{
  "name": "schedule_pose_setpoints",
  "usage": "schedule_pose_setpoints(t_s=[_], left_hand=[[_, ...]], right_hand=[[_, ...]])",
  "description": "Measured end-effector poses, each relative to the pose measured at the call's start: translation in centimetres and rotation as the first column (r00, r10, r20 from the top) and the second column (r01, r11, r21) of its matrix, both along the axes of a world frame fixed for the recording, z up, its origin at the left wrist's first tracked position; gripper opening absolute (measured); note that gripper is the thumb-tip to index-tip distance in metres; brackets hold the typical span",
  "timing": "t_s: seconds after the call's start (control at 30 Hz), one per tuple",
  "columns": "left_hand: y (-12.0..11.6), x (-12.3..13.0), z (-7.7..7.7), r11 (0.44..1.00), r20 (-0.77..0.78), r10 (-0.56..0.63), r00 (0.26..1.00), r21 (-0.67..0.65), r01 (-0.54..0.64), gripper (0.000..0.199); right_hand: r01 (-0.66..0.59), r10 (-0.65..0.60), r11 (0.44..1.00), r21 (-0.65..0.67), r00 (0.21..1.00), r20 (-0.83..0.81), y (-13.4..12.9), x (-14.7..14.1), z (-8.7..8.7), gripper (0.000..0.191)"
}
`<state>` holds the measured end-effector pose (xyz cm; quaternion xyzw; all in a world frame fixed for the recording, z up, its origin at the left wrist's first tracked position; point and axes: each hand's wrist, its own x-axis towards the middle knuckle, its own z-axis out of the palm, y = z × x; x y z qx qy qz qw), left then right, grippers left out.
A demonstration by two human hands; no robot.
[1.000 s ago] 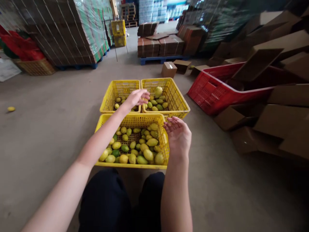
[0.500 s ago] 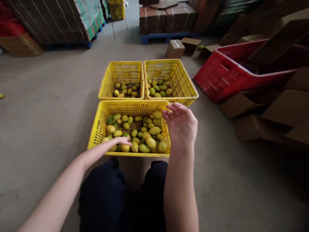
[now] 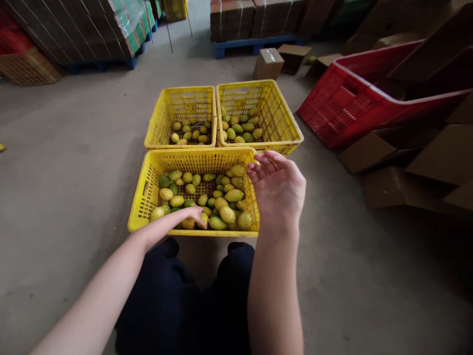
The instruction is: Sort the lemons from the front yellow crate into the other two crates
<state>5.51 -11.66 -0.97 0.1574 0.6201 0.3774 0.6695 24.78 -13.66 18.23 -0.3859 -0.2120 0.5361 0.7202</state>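
Right in front of my knees stands a yellow plastic crate (image 3: 221, 233) with many yellow and green lemons (image 3: 234, 195) in it. My left hand (image 3: 195, 214) reaches in at the near side, its thumb and fingers closed about a yellow lemon (image 3: 204, 219) that is partly hidden by them. Above the crate's right rim I hold up my right hand (image 3: 278, 187), palm toward me, fingers loosely curled and apart, with nothing in it.
Two more yellow crates, the left one (image 3: 148, 118) and the right one (image 3: 291, 118), stand behind with some lemons inside. On the right are a red crate (image 3: 332, 108) and open cardboard boxes (image 3: 391, 187). Stacked cartons on a blue pallet (image 3: 236, 47) stand farther back.
My left hand has shifted slightly and its fingers have come round the lemon. The right hand stays raised and open. The view has tilted a little, moving the crates up and left.
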Motion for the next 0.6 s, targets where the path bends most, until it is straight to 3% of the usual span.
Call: schedule_pose_setpoints(t_s=[0.07,0.17,0.23,0.33,0.37,0.4,0.47,0.5,0.53,0.6], left_hand=[[0.4,-0.4,0.3,0.996,-0.05,-0.06,0.997,-0.073,0.057,0.016],[1.7,-1.3,2.0,0.97,-0.131,-0.243,0.961,-0.056,0.238,0.01],[3.3,-1.9,4.2,0.928,-0.178,-0.368,0.912,-0.007,0.373,0.014],[6.0,-2.7,9.5,0.867,-0.201,-0.456,0.867,0.123,0.484,0.039],[6.8,-2.8,11.8,0.777,-0.243,-0.519,0.82,0.266,0.571,0.051],[7.3,-2.8,14.0,0.653,-0.302,-0.567,0.767,0.403,0.641,0.062],[7.8,-2.5,18.4,0.436,-0.419,-0.548,0.724,0.595,0.675,0.075],[7.9,-2.1,20.2,0.352,-0.459,-0.526,0.716,0.648,0.675,0.077],[7.9,-1.8,21.6,0.296,-0.48,-0.5,0.721,0.687,0.663,0.074],[8.2,-1.0,22.8,0.247,-0.498,-0.445,0.745,0.731,0.636,0.063]], right_hand=[[0.004,-0.004,1.0,0.004,1.0,-0.006,-0.1,0.2,0.0,0.01],[-0.011,0.011,1.0,-0.002,1.0,-0.03,-0.1,0.3,-0.1,0.01],[-0.037,0.035,0.999,-0.021,0.998,-0.057,0.1,0.3,-0.4,0.011],[-0.067,0.054,0.991,-0.114,0.992,-0.112,0.6,-0.1,-1.0,0.016],[-0.079,0.058,0.984,-0.16,0.99,-0.132,0.8,-0.4,-1.3,0.018],[-0.098,0.067,0.973,-0.208,0.986,-0.154,0.9,-0.8,-1.4,0.021],[-0.18,0.12,0.945,-0.274,0.967,-0.223,1.3,-1.9,-1.6,0.03],[-0.241,0.163,0.93,-0.278,0.947,-0.277,1.4,-2.6,-1.5,0.036],[-0.303,0.208,0.918,-0.257,0.917,-0.34,1.5,-3.2,-1.4,0.04],[-0.407,0.28,0.895,-0.184,0.833,-0.477,1.8,-4.3,-1.1,0.042]])
